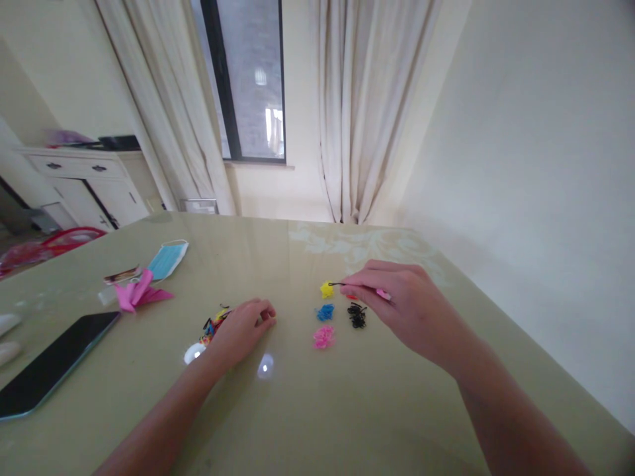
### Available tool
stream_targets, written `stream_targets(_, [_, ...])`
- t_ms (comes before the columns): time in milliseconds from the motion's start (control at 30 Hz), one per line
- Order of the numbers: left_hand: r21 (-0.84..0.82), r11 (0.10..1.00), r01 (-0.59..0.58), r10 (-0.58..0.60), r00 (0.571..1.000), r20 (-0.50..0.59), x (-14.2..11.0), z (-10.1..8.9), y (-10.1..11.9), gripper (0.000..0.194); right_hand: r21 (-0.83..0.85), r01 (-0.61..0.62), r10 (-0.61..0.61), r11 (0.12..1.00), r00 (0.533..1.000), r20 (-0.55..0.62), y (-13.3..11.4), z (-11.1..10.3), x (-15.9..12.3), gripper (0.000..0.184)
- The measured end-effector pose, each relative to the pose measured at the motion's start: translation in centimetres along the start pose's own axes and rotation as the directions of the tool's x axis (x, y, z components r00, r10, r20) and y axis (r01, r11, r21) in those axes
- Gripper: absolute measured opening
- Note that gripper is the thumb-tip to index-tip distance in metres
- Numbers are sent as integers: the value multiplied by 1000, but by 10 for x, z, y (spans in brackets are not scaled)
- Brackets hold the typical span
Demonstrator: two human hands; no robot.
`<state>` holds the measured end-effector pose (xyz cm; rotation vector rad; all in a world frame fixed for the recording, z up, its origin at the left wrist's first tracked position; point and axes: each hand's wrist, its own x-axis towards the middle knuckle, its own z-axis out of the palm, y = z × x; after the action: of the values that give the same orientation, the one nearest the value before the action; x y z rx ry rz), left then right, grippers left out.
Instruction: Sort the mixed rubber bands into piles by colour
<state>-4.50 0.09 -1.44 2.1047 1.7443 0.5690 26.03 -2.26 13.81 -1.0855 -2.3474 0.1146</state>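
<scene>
My right hand (397, 294) is closed, its fingertips pinching a thin black piece with a looped end (335, 284) above the small piles. A pink bit (383, 295) shows beneath its fingers; I cannot tell whether it belongs to the black piece. Under and beside this hand lie a yellow pile (326, 289), a blue pile (325, 312), a pink pile (324, 337) and a black pile (356, 315) of small bands, with a bit of red (352, 297) partly hidden. My left hand (245, 327) rests on the table, loosely curled and seemingly holding nothing, beside a mixed-colour heap of bands (213, 325).
A white round object (194, 353) sits partly behind my left wrist. Farther left are a black-screened phone or tablet (57, 363), folded pink paper (141, 293) and a blue face mask (169, 259). The glossy table (307, 410) runs along a wall at right.
</scene>
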Motion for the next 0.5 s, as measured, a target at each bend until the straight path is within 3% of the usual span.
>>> stream_targets(167, [4,1000,0,0,999,36,0,-1,-1,16,10,14,-14,1000,1000,5,-4,-5,-1,32])
stream_targets(300, [-6,1000,-6,6,999,33,1,1,-4,16,-32,-103,107,994,983,149,15,5,4,27])
stream_targets(433, [-48,999,-23,24,999,29,0,1,-2,18,-160,-219,266,962,881,391,54,33,9,24])
stream_targets(500, [-125,991,-42,35,998,-55,-2,-2,3,18,-242,-264,349,934,824,446,69,45,10,22])
